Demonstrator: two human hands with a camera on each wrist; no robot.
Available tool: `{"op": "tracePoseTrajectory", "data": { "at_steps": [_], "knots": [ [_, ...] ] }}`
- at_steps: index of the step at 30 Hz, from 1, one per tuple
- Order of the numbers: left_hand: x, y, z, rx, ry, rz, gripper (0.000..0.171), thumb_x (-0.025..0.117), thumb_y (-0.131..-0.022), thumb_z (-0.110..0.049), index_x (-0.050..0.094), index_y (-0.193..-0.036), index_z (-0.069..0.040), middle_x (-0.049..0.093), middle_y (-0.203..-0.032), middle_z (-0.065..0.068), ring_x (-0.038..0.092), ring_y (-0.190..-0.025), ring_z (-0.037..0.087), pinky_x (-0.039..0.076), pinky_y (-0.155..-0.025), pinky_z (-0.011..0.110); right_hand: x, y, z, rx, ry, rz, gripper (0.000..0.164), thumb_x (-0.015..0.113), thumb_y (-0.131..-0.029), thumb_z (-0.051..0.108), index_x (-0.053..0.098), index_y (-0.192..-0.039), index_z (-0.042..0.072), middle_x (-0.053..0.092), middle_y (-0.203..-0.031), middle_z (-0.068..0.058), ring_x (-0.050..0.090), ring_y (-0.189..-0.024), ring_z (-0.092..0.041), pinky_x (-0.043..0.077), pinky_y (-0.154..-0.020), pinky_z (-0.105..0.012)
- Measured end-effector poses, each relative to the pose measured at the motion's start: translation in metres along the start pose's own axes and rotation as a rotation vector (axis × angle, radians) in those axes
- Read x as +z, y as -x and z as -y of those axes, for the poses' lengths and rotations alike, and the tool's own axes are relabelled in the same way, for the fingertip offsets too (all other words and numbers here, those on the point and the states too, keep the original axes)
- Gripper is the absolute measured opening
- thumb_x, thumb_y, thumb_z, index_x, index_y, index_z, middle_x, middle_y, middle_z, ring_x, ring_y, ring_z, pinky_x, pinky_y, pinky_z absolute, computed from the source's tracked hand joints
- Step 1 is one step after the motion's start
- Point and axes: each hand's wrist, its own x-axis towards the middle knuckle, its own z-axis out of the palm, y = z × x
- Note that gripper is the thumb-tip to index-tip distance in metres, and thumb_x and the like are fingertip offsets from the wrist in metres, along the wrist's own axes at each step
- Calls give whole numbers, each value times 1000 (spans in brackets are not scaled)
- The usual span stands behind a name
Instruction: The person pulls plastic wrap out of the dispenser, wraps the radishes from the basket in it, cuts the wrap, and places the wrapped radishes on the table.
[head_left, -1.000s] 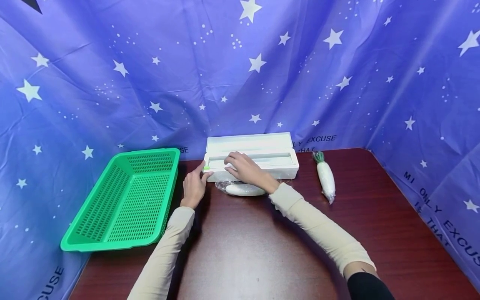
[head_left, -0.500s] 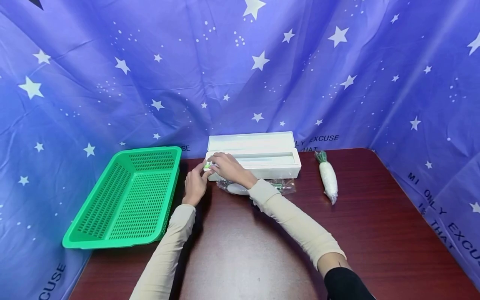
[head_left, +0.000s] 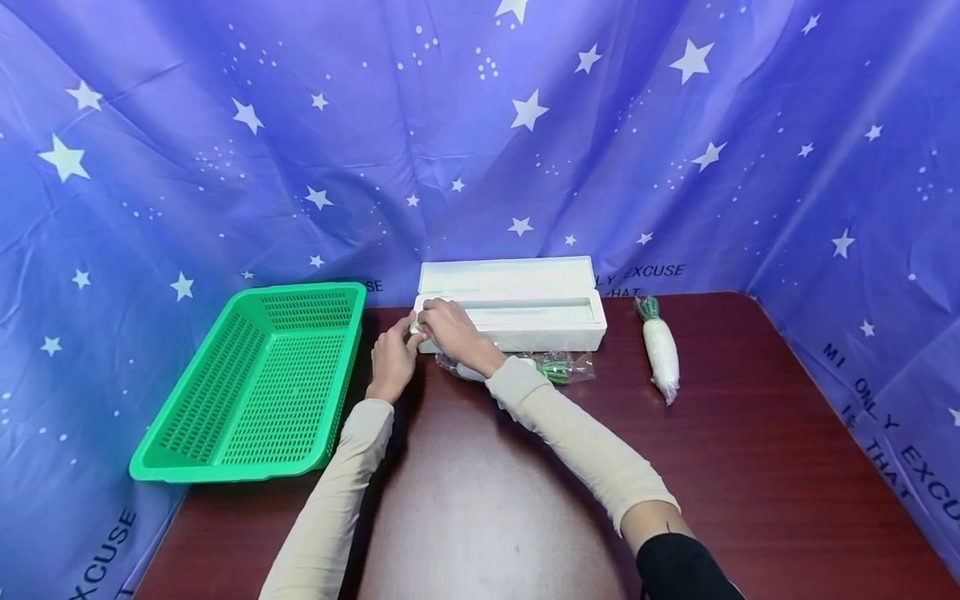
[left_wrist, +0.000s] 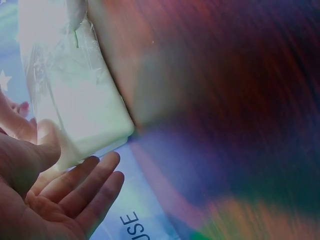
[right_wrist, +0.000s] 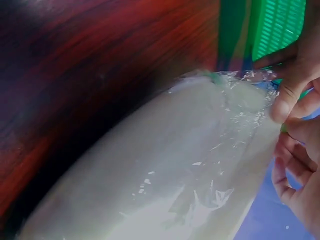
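A long white box (head_left: 536, 340), its lid raised at the back, stands at the table's far side. At its left end, my left hand (head_left: 392, 360) holds the corner, thumb on the near side; its other fingers (left_wrist: 92, 190) extend past the end in the left wrist view. My right hand (head_left: 452, 332) meets it there, fingertips pinching at a small green piece (right_wrist: 284, 128) on the box's end, mostly hidden by fingers. In front of the box lies a white radish (right_wrist: 130, 165) in clear plastic, its green stems (head_left: 555, 368) to the right and my right wrist crossing over it.
A green plastic basket (head_left: 277, 467) stands at the left of the brown table (head_left: 480, 500). Another wrapped white radish (head_left: 662, 357) lies at the right. A blue curtain (head_left: 360, 200) with stars hangs behind and at the sides.
My right hand has moved left along the box to its left end, beside my left hand, and now pinches there. My left hand has stayed at the corner.
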Motion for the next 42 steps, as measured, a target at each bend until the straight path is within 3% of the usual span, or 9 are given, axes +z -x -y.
{"op": "tracePoseTrajectory", "data": {
  "at_steps": [11, 18, 26, 42],
  "knots": [
    [-4, 3, 0, 13, -14, 3, 52, 74, -97, -29, 65, -142, -5, 71, -128, 22, 72, -101, 49, 54, -79, 62, -6, 6, -8, -33, -47, -30, 13, 73, -95, 12, 77, -84, 8, 71, -88, -4, 67, -86, -26, 48, -74, -42],
    [-2, 1, -3, 67, -19, -28, 54, 79, -92, -28, 66, -138, -3, 73, -119, 27, 72, -93, 52, 53, -73, 63, -16, 13, -21, -70, -67, -5, 15, 72, -95, 8, 75, -80, 6, 66, -81, -6, 64, -80, -27, 49, -75, -42],
    [-2, 2, 0, 74, -46, -25, 49, 77, -94, -26, 67, -138, -5, 73, -115, 29, 71, -92, 53, 53, -73, 64, -27, 27, -36, -79, -99, 25, 13, 72, -96, 6, 76, -84, 7, 65, -80, -3, 62, -77, -21, 51, -79, -39],
    [-1, 6, -5, 101, -91, -44, 52, 77, -94, -26, 66, -139, -3, 73, -109, 32, 71, -84, 53, 53, -67, 63, -29, 35, -41, -98, -125, 4, 13, 73, -96, 6, 76, -84, 3, 65, -79, -5, 62, -79, -24, 53, -83, -41]
  ]
}}
